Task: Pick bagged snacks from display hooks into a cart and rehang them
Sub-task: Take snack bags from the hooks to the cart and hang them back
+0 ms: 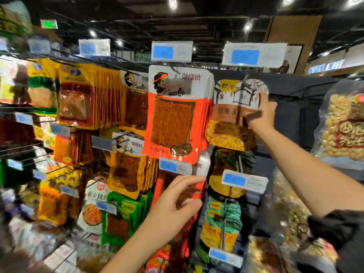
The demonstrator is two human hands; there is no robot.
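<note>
The right hand [263, 109] pinches the peanut bag [234, 113] beside the red spicy-strip bag [173, 113]; lift its hole straight along the hook. The left hand [173, 205] is relaxed, empty.

Round ceiling spotlights [173, 3] burn white against a dark ceiling, yet the hanging packets are brightly, evenly lit. Wide-angle distortion bends the edges. Motion blur smears the left shelves [23, 134] and lower corners; the price tags [171, 51] are unreadable, perhaps blurred deliberately.
</note>
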